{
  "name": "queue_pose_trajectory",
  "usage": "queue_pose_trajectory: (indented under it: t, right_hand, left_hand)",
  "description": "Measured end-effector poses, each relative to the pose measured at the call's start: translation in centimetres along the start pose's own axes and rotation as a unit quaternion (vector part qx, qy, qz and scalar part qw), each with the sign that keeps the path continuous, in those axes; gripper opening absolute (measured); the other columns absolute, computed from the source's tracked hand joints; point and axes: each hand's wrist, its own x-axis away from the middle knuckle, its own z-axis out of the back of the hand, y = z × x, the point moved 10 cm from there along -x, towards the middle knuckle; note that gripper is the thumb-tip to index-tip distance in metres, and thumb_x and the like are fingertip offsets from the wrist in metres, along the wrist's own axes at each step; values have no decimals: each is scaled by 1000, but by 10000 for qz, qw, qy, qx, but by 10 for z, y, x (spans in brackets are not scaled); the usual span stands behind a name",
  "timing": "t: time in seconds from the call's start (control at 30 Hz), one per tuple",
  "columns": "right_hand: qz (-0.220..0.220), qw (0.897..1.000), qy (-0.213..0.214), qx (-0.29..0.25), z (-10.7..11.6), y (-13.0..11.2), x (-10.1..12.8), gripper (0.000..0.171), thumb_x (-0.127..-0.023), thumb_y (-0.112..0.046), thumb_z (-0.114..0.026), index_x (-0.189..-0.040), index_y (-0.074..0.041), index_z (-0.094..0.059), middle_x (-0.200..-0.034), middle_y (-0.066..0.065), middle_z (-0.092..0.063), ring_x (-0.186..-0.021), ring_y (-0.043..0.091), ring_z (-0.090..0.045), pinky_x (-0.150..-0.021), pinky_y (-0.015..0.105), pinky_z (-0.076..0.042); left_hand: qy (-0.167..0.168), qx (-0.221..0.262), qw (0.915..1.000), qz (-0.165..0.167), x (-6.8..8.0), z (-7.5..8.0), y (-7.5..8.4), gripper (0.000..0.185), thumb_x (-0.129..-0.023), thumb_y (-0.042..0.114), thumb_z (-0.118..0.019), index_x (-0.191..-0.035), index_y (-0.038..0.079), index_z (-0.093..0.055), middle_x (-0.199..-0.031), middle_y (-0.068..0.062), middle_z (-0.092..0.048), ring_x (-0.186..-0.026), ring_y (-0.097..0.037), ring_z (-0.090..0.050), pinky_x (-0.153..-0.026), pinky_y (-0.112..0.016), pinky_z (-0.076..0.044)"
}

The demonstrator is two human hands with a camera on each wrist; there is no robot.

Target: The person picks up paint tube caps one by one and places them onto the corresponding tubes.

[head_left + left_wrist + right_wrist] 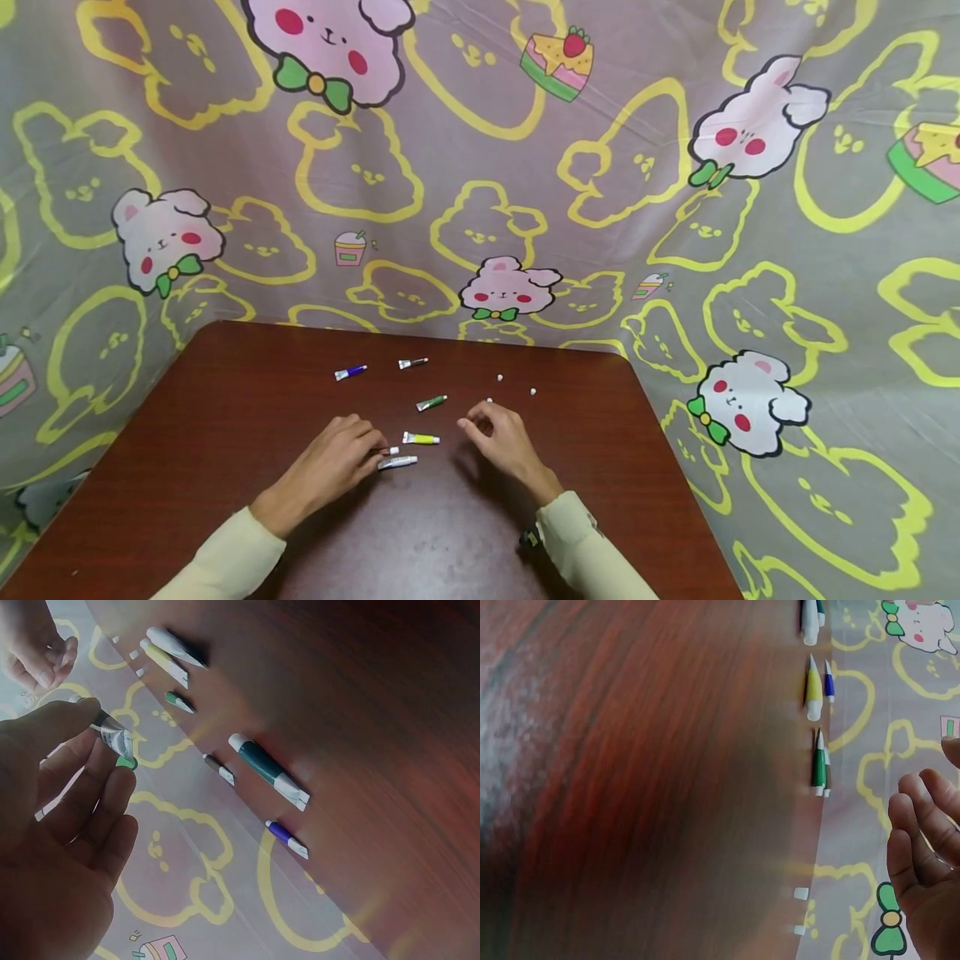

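Tube [397,461] lies on table [225,400] near its front edge, left hand [330,462] touching it, right hand [502,442] loosely curled, empty. Left wrist view: fingers [97,787] pinch small tube [112,735]. Right wrist view: loose caps [800,893] could roll away if nudged

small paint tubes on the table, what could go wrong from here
The left hand pinches a small tube; squeezing too hard might push paint out onto the wooden table. The loose white caps lie apart near the far edge and could roll off or get mixed up. The right hand, fingers curled beside the yellow tube, could knock it as it moves.
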Motion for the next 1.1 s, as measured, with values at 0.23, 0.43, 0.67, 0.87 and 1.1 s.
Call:
queue_pose_trajectory:
  t: [0.23,0.43,0.67,0.87,1.1]
  right_hand:
    - [-70,10000,-7,71,0,7,-1,10,-99,-26,-80,-97,-18,-75,-89,-5,-74,-78,7,-67,-73,24,-57]
    - [-167,9997,-36,162,0,16,0,9,-99,-27,-80,-99,-19,-75,-92,-6,-75,-80,8,-68,-75,26,-56]
    - [-238,9992,-65,307,0,25,0,11,-98,-26,-81,-101,-18,-74,-90,-6,-74,-80,7,-67,-75,25,-55]
    - [-420,9982,-177,388,-3,34,-1,11,-98,-25,-81,-102,-17,-74,-92,-5,-74,-79,5,-67,-74,24,-55]
    - [-383,9976,-118,561,-2,39,1,13,-97,-23,-82,-102,-15,-74,-93,-3,-74,-80,9,-67,-74,27,-54]
  left_hand:
    - [-92,-19,9999,122,6,-1,-6,22,-81,19,-95,-92,17,-75,-89,6,-70,-84,-14,-59,-76,-35,-47]
    - [8,-72,9999,70,14,-1,-9,26,-77,19,-96,-92,17,-74,-88,6,-69,-83,-15,-59,-74,-35,-46]
    - [-20,-73,9998,182,23,-3,-14,24,-78,19,-96,-91,19,-75,-87,7,-69,-82,-15,-58,-74,-36,-45]
    - [-198,-141,9989,408,31,-6,-20,23,-80,19,-95,-89,19,-75,-86,7,-69,-82,-14,-58,-76,-37,-47]
    - [-92,-242,9993,282,41,-7,-27,25,-77,18,-95,-87,22,-73,-85,7,-68,-81,-17,-58,-73,-37,-46]
